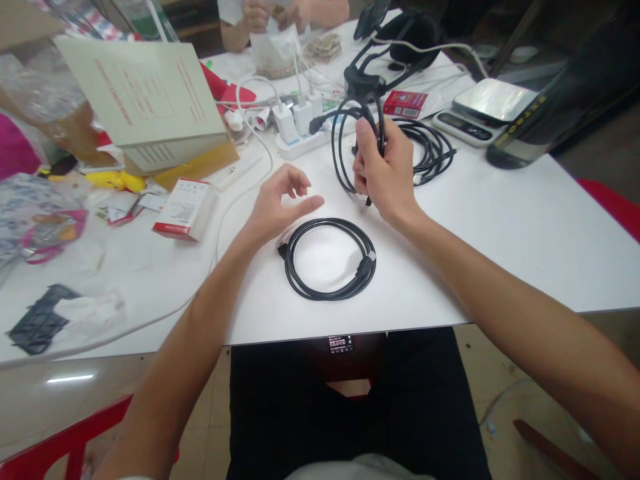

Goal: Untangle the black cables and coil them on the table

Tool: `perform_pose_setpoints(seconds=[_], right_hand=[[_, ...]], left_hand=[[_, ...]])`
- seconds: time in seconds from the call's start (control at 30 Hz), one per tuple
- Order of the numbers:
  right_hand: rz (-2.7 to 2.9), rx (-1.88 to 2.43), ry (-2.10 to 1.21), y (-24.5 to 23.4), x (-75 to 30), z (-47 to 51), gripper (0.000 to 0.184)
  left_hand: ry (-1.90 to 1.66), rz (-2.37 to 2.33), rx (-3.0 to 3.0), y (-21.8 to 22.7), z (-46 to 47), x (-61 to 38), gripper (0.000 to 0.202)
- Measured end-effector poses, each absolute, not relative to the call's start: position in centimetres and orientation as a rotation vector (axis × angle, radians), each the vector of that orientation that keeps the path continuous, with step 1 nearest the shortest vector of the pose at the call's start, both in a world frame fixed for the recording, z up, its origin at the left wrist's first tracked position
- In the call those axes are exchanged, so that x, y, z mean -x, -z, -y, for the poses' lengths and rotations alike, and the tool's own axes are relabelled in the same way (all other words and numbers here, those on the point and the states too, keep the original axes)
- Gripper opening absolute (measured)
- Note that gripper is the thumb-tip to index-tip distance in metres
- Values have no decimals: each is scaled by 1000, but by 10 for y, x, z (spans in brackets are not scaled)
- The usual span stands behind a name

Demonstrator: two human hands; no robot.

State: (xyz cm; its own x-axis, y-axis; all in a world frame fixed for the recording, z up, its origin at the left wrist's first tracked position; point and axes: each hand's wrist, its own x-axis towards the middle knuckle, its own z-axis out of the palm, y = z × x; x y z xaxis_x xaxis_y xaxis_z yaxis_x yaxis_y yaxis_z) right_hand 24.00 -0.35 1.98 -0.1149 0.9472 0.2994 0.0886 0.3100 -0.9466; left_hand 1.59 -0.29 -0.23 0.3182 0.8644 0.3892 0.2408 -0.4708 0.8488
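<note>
My right hand point(383, 172) is closed round a looped black cable point(341, 143), held upright above the white table point(500, 227). My left hand point(280, 203) hovers open beside it, fingers curled loosely, holding nothing. Just below my hands a second black cable point(327, 259) lies coiled flat on the table. A third black coil point(430, 148) lies behind my right hand.
A white power strip point(305, 137) with chargers, a small red-and-white box point(186, 209), a large cardboard box point(145, 93), a digital scale point(483, 107) and black headphones point(400, 40) surround the work area. Another person's hands point(273, 15) work at the far edge. A white wire point(220, 220) crosses the table.
</note>
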Motion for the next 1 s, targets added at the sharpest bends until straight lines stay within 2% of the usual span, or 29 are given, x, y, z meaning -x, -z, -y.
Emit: perform_pose_setpoints(seconds=[0.2,0.37,0.5,0.7,0.8,0.9,1.0], right_hand=[[1262,970,-1128,-32,-242,1,65],[1156,936,-1318,-44,-251,3,66],[1076,874,-1332,-49,-254,6,72],[909,847,-1151,-68,-253,12,75],[844,846,-1006,-76,-248,16,64],[1002,871,-875,-72,-241,22,55],[1375,940,-691,-56,-234,32,62]], left_hand=[[-817,-893,-2058,-1,12,-19,48],[-740,-861,-2053,-4,11,-16,23],[-767,-835,-2031,-4,10,-15,15],[-861,-968,-2034,1,2,-7,16],[-932,-1086,-2001,3,-1,-5,19],[-988,-1200,-1971,5,-3,-4,20],[-1044,-1286,-1949,9,-8,-1,21]])
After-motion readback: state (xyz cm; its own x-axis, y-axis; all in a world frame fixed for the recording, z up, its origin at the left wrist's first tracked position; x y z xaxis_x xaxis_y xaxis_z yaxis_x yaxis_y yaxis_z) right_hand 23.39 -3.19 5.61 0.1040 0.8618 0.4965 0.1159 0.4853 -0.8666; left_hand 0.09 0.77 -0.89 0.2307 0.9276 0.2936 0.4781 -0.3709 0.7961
